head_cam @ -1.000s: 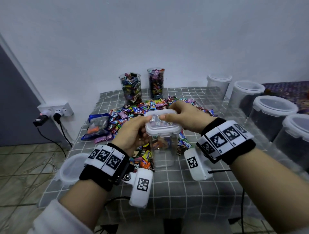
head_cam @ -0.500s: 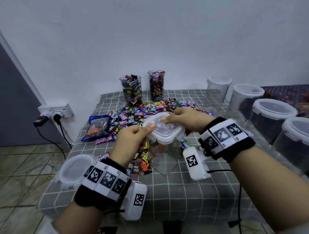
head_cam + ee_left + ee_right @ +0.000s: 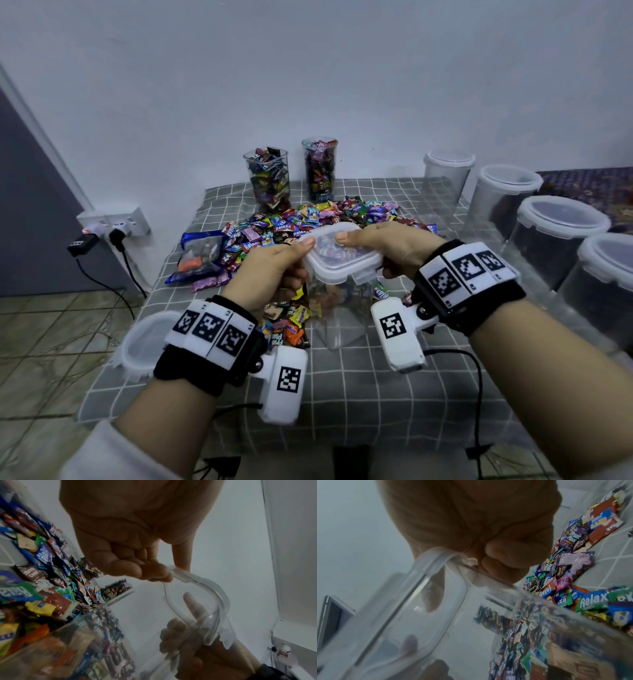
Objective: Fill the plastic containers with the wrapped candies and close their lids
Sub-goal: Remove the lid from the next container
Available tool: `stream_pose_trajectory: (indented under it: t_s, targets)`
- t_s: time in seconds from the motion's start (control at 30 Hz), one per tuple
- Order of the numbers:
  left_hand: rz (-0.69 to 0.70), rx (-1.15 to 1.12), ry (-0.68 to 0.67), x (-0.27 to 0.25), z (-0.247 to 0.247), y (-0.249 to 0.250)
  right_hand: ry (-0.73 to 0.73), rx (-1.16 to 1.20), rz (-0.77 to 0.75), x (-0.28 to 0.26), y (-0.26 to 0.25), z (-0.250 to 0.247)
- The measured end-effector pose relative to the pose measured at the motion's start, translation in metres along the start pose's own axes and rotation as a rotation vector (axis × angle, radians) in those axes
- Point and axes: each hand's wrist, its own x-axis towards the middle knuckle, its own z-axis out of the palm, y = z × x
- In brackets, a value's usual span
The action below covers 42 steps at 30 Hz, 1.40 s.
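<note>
A clear square container partly filled with wrapped candies stands at the middle of the checked cloth. Its translucent lid sits tilted over the mouth, not flat on the rim. My left hand pinches the lid's left edge, thumb on top. My right hand grips the right edge the same way. The left wrist view has my fingertips on the lid's rim, above the container. In the right wrist view the lid angles away from the container's wall. A pile of wrapped candies lies behind.
Two candy-filled containers stand at the back by the wall. Several empty lidded tubs line the right side. A loose lid lies at the cloth's left edge, a blue bag beside the pile. A wall socket with cables is at left.
The lid lay level on the container a second ago; now it is tilted. Both hands have kept their hold, and my left wrist has dropped lower and nearer to me.
</note>
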Motion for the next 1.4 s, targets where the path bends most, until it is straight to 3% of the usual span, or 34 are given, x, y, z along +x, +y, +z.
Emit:
stream_pose_trajectory:
  t_s: [0.2, 0.37, 0.43, 0.53, 0.6, 0.77, 0.87, 1.03, 1.23, 1.3, 1.4]
  targets:
    - [-0.052, -0.071, -0.016, 0.008, 0.000, 0.000, 0.128, -0.105, -0.062, -0.006, 0.005, 0.005]
    - [-0.042, -0.056, -0.010, 0.013, 0.001, 0.004, 0.420, -0.219, -0.179, -0.012, 0.007, 0.008]
    - [-0.017, 0.018, 0.012, 0.014, 0.000, 0.007, 0.461, -0.228, -0.249, -0.011, 0.011, 0.009]
    - [0.125, 0.157, 0.097, 0.015, -0.005, 0.011, 0.356, 0.014, -0.298, -0.010, 0.022, 0.009]
    - [0.216, 0.219, 0.083, 0.014, -0.009, 0.017, 0.231, 0.109, -0.289, -0.012, 0.029, 0.004]
    - [0.319, 0.587, -0.343, 0.008, -0.003, 0.034, -0.226, 0.065, -0.363, -0.024, 0.034, -0.001]
    - [0.331, 0.790, -0.441, 0.012, 0.006, 0.037, -0.239, 0.077, -0.411, -0.027, 0.033, 0.009]
    - [0.419, 0.954, -0.341, 0.011, 0.008, 0.038, -0.160, 0.044, -0.444, -0.023, 0.039, 0.012]
    - [0.488, 0.656, -0.140, 0.000, -0.020, 0.062, -0.102, -0.033, -0.352, -0.016, 0.050, 0.009]
    - [0.469, 0.653, -0.059, -0.007, -0.044, 0.068, -0.095, -0.075, -0.337, -0.015, 0.050, 0.007]
    - [0.331, 0.819, 0.053, -0.017, -0.086, 0.063, -0.104, -0.097, -0.336, -0.014, 0.049, 0.007]
